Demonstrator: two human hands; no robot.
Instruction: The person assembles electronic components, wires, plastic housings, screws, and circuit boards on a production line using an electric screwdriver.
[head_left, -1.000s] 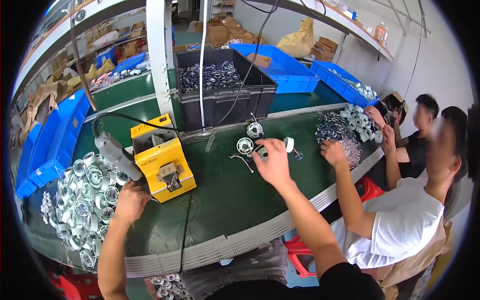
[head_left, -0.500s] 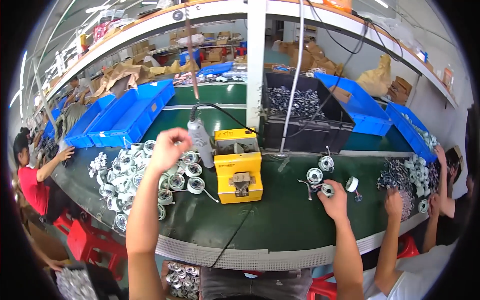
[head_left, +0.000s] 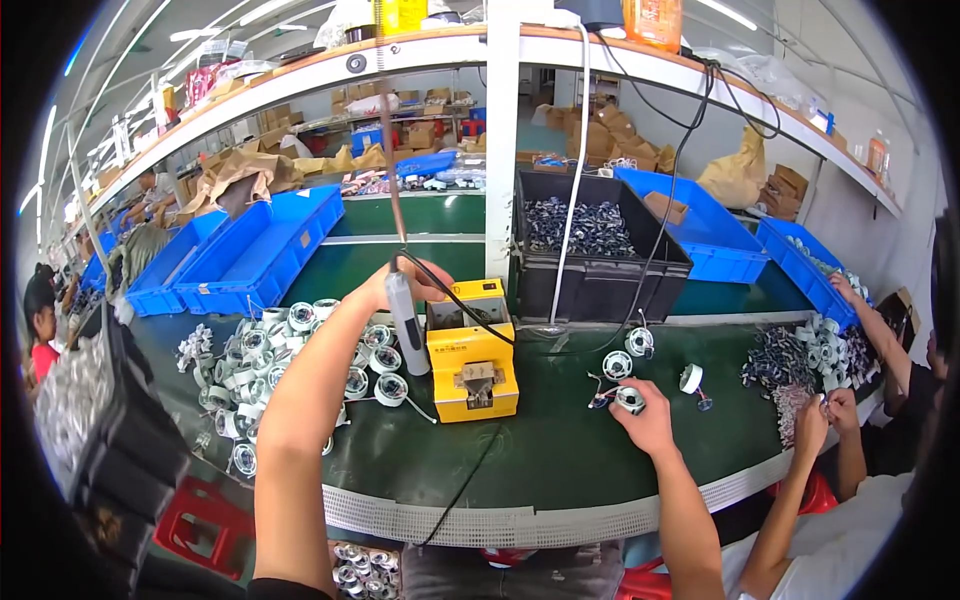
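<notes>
My right hand [head_left: 645, 424] grips a small white round motor-like part [head_left: 629, 399] over the green work surface, thumb and fingers around its side. Beside it lie another white round part [head_left: 617, 365] with wires, one behind at the upper right [head_left: 640, 342], and one farther right [head_left: 690, 378]. My left hand [head_left: 398, 284] reaches behind a hanging grey electric screwdriver [head_left: 405, 325] to the open top of a yellow box-shaped device [head_left: 470, 350] with a metal fitting in front. Its fingertips are partly hidden, so their hold cannot be made out.
A heap of white round parts [head_left: 250, 370] spreads to the left. Behind stand blue trays [head_left: 265, 250] and a black bin [head_left: 605, 280] of small dark parts. Black cables hang and lie near the yellow device. At right, another person's hands [head_left: 825, 415] work beside piled parts; a black container [head_left: 120, 420] appears at left.
My left hand has moved down and right, from beside the screwdriver to the yellow device's top. My right hand still holds its round part. A container of clear pieces has come up at left.
</notes>
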